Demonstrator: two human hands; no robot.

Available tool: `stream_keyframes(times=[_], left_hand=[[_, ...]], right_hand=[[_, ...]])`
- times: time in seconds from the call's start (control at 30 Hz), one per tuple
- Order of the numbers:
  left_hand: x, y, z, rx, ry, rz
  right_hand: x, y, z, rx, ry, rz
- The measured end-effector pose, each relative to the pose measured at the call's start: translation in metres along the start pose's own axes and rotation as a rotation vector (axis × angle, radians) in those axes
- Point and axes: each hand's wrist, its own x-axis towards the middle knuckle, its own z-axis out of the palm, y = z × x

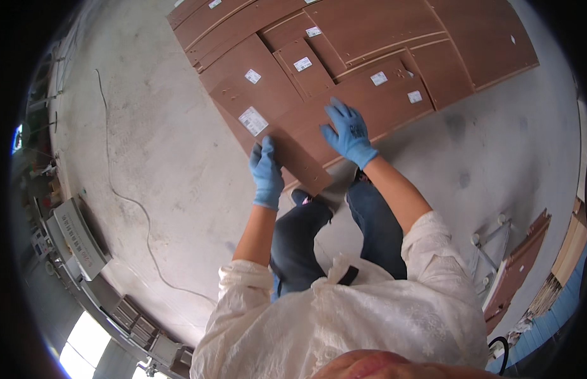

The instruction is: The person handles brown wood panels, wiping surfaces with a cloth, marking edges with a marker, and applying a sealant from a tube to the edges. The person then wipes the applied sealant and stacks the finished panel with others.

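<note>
A narrow brown board (pixel 293 155) lay slanting in front of the person, its near end between the two hands and over the shoes. The left hand (pixel 266 174), in a blue glove, gripped its left edge; the right hand (pixel 349 132), gloved alike, was loosely spread and held nothing, though whether it touched the boards below could not be told. The board was flat, with a white label (pixel 253 121). Similar boards (pixel 382 31) lay beyond on the floor (pixel 167 126).

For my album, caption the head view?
Blue-gloved left hand holds a brown rectangular board; blue-gloved right hand over flat brown panels.
</note>
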Motion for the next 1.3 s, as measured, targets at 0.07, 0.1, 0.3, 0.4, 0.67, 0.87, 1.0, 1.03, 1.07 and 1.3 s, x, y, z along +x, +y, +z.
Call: stream_keyframes(times=[0.07,0.1,0.3,0.4,0.67,0.87,1.0,1.03,1.07,1.3], left_hand=[[0.041,-0.027,-0.016,-0.001,0.02,0.056],[0.06,-0.041,-0.025,0.003,0.023,0.081],[0.147,-0.105,-0.065,-0.005,-0.023,0.204],[0.179,-0.127,-0.075,-0.026,-0.038,0.224],[0.201,-0.146,-0.085,-0.031,-0.126,0.305],[0.208,-0.148,-0.07,-0.081,-0.104,0.344],[0.211,-0.147,-0.064,-0.097,-0.077,0.284],[0.212,-0.147,-0.062,-0.104,-0.093,0.287],[0.213,-0.147,-0.059,-0.078,-0.069,0.263],[0.23,-0.156,-0.007,0.045,-0.11,0.176]], right_hand=[[0.042,0.053,0.059,-0.166,0.026,-0.079],[0.065,0.075,0.089,-0.244,0.033,-0.115],[0.153,0.159,0.201,-0.518,0.031,-0.305],[0.17,0.187,0.214,-0.59,0.057,-0.371],[0.186,0.243,0.18,-0.657,0.093,-0.376],[0.19,0.26,0.175,-0.644,0.102,-0.427],[0.193,0.265,0.176,-0.64,0.101,-0.448],[0.194,0.264,0.175,-0.64,0.106,-0.445],[0.194,0.261,0.175,-0.642,0.112,-0.443],[0.147,0.166,0.168,-0.039,0.132,-0.437]])
